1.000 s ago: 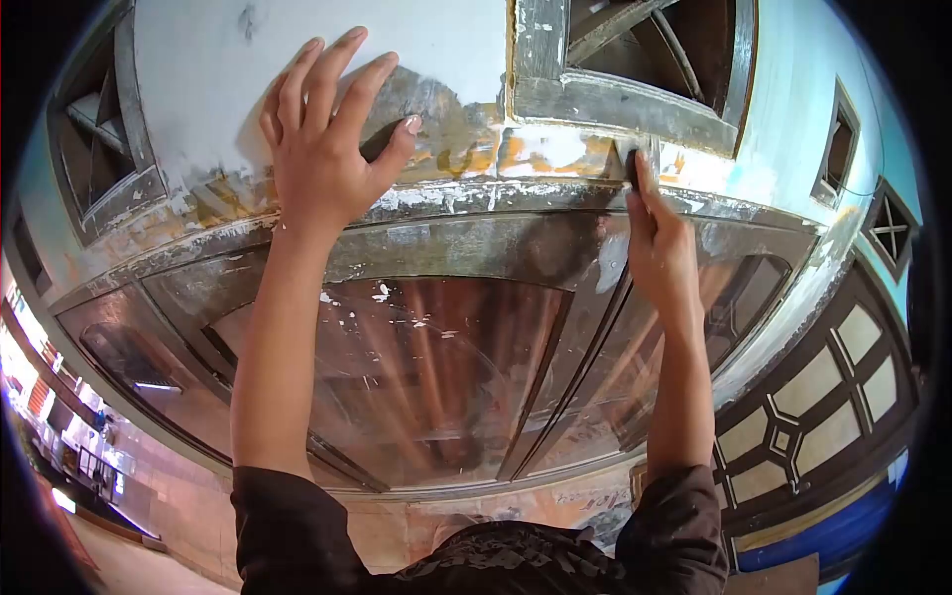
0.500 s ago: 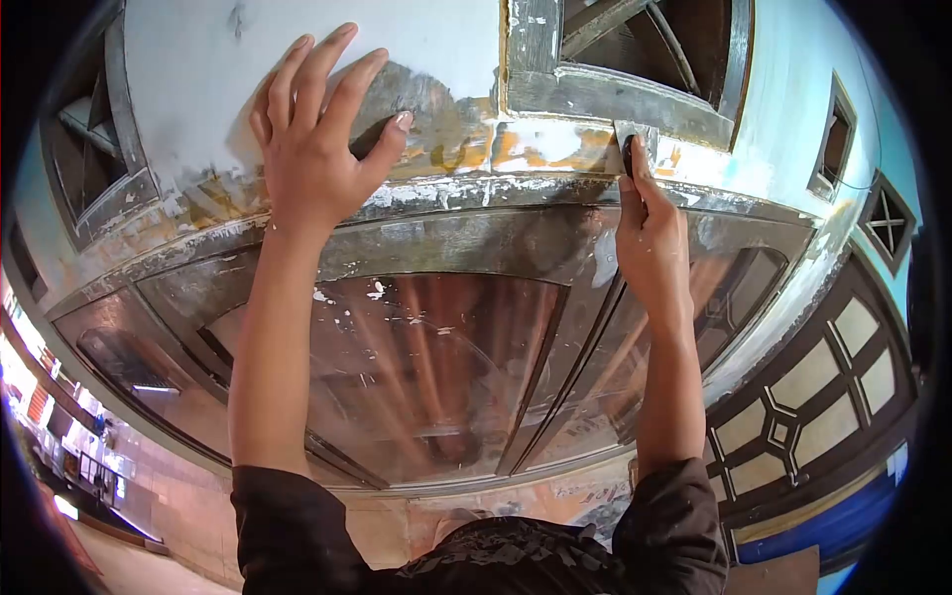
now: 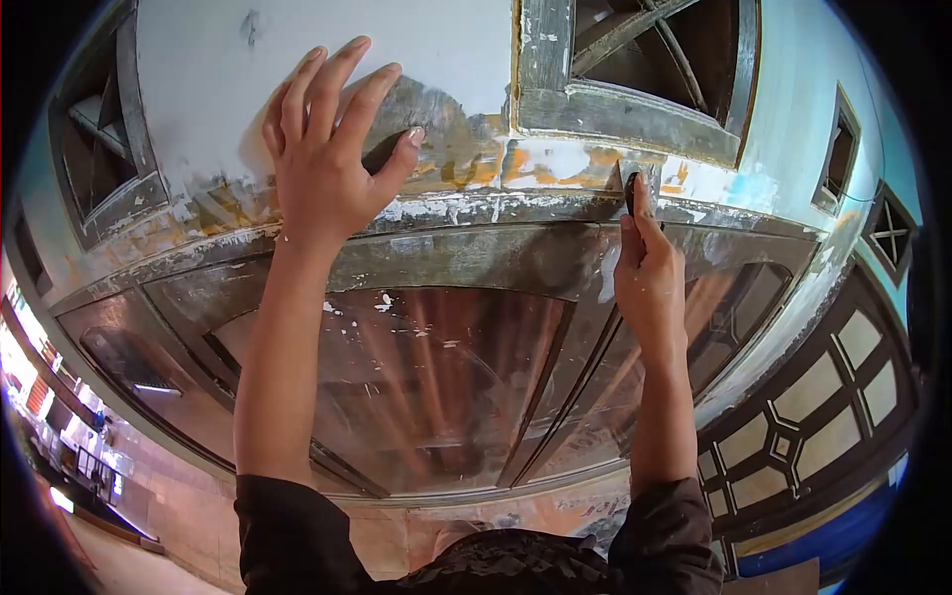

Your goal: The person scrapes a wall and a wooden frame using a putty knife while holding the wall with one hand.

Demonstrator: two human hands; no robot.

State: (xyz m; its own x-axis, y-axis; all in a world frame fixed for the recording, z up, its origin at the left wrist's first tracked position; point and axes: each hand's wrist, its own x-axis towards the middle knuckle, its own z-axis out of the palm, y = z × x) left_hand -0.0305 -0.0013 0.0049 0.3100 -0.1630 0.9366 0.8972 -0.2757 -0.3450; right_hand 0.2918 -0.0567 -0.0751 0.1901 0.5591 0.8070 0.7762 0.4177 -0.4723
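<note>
My left hand (image 3: 332,149) rests with fingers spread on the white wall (image 3: 436,45), beside a grey and ochre patch of bare plaster (image 3: 421,114). My right hand (image 3: 650,253) is closed round the dark handle of a putty knife (image 3: 645,176). The knife's flat metal blade lies against the patchy white and ochre strip (image 3: 555,162) under the wooden vent frame (image 3: 645,111). Just below that strip runs a wooden ledge (image 3: 476,206) with flaking white paint.
Beneath the ledge stand dark wooden panels with glass (image 3: 436,367), speckled with white. Another vent frame (image 3: 99,149) is at the left. On the right are a dark lattice door (image 3: 803,426) and small vents (image 3: 888,233). Tiled floor (image 3: 188,486) shows at lower left.
My right hand has moved the putty knife a little downward along the strip below the vent frame. My left hand stays spread on the wall while the view has shifted slightly.
</note>
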